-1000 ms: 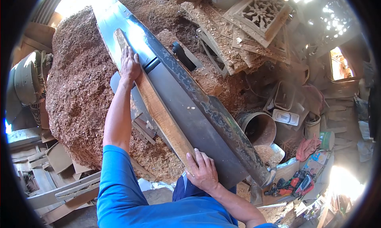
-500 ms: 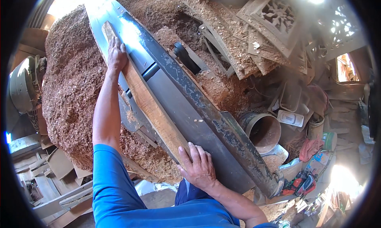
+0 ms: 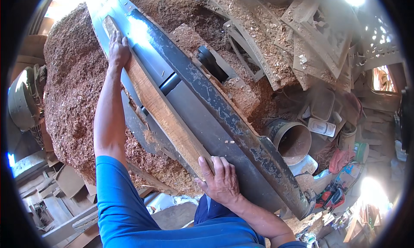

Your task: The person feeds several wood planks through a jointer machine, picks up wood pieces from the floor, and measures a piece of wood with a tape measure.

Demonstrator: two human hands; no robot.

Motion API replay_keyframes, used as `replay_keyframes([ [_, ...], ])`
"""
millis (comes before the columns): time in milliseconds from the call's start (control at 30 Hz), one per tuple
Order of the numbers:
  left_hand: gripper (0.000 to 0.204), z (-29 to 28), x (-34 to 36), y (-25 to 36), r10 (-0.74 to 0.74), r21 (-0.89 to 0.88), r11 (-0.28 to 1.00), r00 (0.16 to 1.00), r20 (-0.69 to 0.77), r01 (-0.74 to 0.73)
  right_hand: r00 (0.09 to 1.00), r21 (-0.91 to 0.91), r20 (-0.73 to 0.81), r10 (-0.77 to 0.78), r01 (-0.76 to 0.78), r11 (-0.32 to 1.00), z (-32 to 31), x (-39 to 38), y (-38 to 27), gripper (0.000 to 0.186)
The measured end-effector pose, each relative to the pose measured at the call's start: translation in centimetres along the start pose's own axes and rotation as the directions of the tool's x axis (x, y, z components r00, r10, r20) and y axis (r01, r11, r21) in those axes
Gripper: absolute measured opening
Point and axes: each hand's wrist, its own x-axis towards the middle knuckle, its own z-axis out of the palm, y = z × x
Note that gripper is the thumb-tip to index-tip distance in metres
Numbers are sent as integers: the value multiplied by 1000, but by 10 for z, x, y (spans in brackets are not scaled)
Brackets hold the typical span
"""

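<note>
A long wooden board point(image 3: 161, 110), slightly curved, lies lengthwise on the metal bed point(image 3: 200, 118) of a jointer-like machine. It runs along the bed's left side, apart from most of the chipped dark fence point(image 3: 215, 99). My left hand point(image 3: 118, 51) presses down over the board's far part, fingers closed together on its top. At the near end my right hand point(image 3: 222, 181) grips the board, thumb on the wood and fingers beside it. A dark slot point(image 3: 170, 84) crosses the bed beside the board. The board's underside is hidden.
A big heap of wood shavings point(image 3: 71, 97) rises on the left. Dusty carved panels point(image 3: 319, 32) lean at the far right. Past the fence's near end are an open metal bucket point(image 3: 295, 142) and a red power tool point(image 3: 332, 198). Scrap wood point(image 3: 58, 205) lies at lower left.
The view has shifted slightly. Along the bed, the board and both hands have slid a little toward the far left. Both hands keep their hold.
</note>
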Motion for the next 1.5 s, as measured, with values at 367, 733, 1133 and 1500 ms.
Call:
replay_keyframes([
  [367,59,2,37,-13,-65,33,997,997,31,64,1000,-120,-25,-7,3,993,10,52,-11,84],
  [733,60,-5,-14,34,-98,181,980,990,102,78,998,-131,-63,6,-15,991,-11,-11,-6,76],
  [1133,60,-57,-161,138,-153,241,963,981,122,120,1000,-136,-16,25,-27,990,-50,-163,15,75],
  [1500,61,-88,-282,221,-141,177,977,985,96,122,999,-148,-12,30,-31,988,-74,-299,38,74],
])
